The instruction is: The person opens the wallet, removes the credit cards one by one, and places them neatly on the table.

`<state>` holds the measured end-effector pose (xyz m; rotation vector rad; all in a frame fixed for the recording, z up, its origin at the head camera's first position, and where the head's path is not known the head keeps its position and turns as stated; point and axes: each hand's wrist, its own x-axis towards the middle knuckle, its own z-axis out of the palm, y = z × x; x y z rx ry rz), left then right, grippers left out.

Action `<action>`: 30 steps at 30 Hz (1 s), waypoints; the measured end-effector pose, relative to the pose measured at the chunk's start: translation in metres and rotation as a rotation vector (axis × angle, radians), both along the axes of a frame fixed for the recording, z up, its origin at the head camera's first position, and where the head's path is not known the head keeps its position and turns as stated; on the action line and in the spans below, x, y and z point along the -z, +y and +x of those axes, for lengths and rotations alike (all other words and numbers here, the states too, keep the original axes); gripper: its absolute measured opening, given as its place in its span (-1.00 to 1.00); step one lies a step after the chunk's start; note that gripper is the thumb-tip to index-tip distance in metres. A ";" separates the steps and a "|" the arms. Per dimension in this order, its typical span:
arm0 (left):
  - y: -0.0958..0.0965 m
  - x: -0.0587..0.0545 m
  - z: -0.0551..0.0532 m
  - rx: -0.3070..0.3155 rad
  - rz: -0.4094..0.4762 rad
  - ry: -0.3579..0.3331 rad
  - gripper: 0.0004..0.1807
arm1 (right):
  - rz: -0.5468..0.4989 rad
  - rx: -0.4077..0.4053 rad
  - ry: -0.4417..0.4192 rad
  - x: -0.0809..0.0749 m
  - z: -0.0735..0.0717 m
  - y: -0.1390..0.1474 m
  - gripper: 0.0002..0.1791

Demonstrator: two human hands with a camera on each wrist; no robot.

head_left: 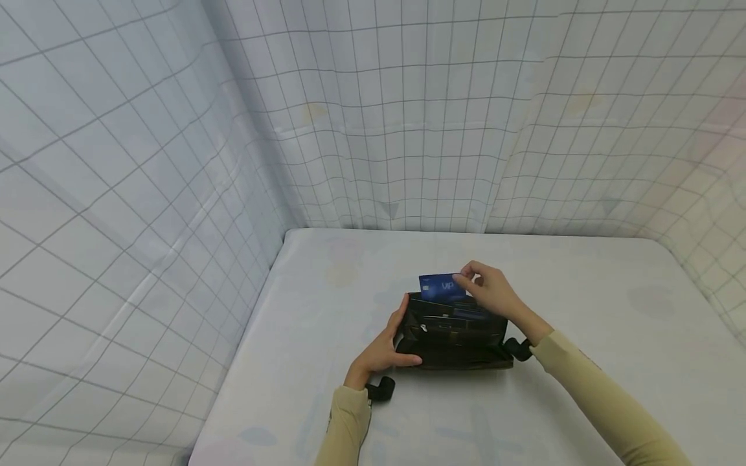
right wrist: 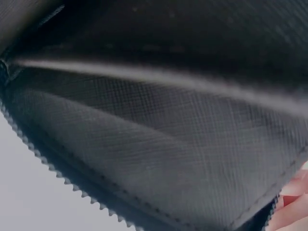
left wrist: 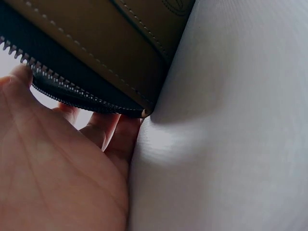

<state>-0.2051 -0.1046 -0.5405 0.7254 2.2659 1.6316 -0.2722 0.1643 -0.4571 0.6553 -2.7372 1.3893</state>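
Observation:
A dark zip wallet (head_left: 460, 333) lies spread on the white table, its pockets facing up. At its left end my left hand (head_left: 379, 353) grips it, thumb over the near flap and fingers along the far side. In the left wrist view the wallet's brown stitched outside (left wrist: 96, 41) and toothed zip (left wrist: 67, 86) show above the palm. My right hand (head_left: 495, 294) pinches the right end of a blue card (head_left: 440, 288) marked VIP. The card stands over the wallet's far edge, its lower edge at the pockets. The wallet's dark lining (right wrist: 154, 139) fills the right wrist view, the card hidden there.
The white table (head_left: 326, 291) carries the wallet near its middle. Grid-patterned white curtains (head_left: 396, 116) hang behind it and along both sides. A small black device (head_left: 381, 389) sits at the left wrist, and another black device (head_left: 517, 349) at the right wrist.

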 end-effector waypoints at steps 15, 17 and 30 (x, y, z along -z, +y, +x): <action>0.002 0.005 -0.001 -0.002 -0.033 0.055 0.30 | -0.091 0.191 -0.035 0.002 -0.009 0.045 -0.61; 0.002 0.006 -0.001 -0.002 -0.038 0.056 0.29 | -0.059 0.220 -0.032 0.009 -0.010 0.055 -0.56; 0.000 0.002 0.000 -0.001 -0.047 0.054 0.28 | 0.084 0.208 -0.150 0.041 -0.014 0.107 -0.49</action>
